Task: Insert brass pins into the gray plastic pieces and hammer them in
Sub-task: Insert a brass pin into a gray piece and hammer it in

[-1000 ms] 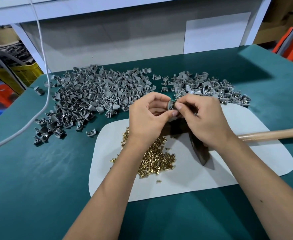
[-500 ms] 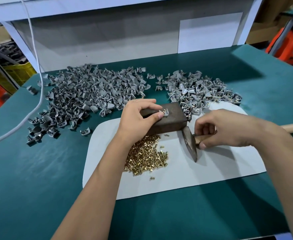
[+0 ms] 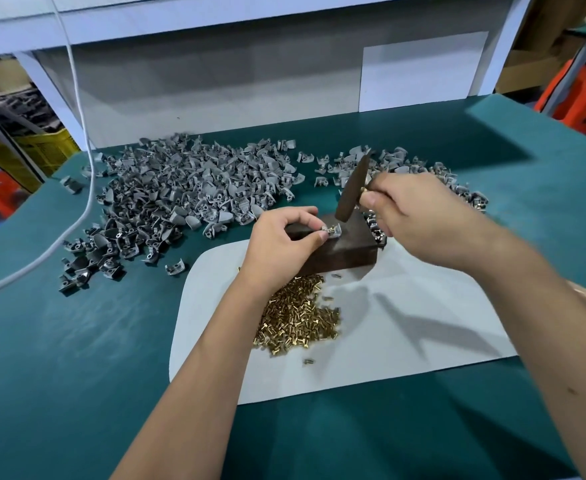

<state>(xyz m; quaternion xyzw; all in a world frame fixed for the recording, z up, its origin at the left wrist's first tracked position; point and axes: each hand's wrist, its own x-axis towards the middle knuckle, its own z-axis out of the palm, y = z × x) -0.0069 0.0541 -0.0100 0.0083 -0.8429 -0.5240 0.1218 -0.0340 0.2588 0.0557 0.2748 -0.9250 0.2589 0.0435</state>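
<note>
Here the whole move turns on one short vertical line: the hammer head (image 3: 353, 192) stands directly above the gray plastic piece (image 3: 331, 233), which sits on the top face of the dark block (image 3: 347, 247), toward its left end. The head's long axis runs steeply up and slightly to the right, with its lower striking end hanging just over the piece; whether it touches cannot be told, since the head is blurred.

The left hand (image 3: 284, 242) is the nearer of the two to the piece. Its thumb and forefinger pinch the piece from the left side, pressing it down onto the block, and a glint of brass (image 3: 333, 229) shows at the piece's top, judged to be the pin standing ready to be driven. The right hand (image 3: 412, 216) comes in from the right, fingers curled tightly round the hammer handle close under the head. The two hands are near each other but not touching, with the block's top between them.

So the strike, as judged, needs to fall straight down and a little leftward onto the pin, landing just beside the left fingertips (image 3: 319, 237); that closeness is the risk.

The loose brass pins (image 3: 298, 317) lie heaped on the white mat (image 3: 405, 341) just in front of the block, under the left wrist. Gray pieces lie in a large pile (image 3: 187, 199) to the far left and a smaller pile (image 3: 451, 181) behind the right hand, all on the green table (image 3: 76, 358).
</note>
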